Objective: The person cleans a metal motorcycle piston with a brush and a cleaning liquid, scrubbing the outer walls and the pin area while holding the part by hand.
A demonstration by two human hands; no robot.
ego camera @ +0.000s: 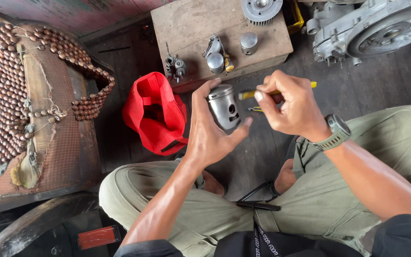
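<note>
Small engine repair workshop. Evidence: engine casing (372,28) on the dark plank floor (357,90); finned flywheel (261,10), carburettor (175,66) and metal cylinders (249,43) laid out on a worn wooden block (186,24).

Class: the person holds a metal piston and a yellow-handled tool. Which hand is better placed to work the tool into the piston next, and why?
Probably the right hand: it already grips the tool, tip beside the piston, which the left hand grips.
</note>
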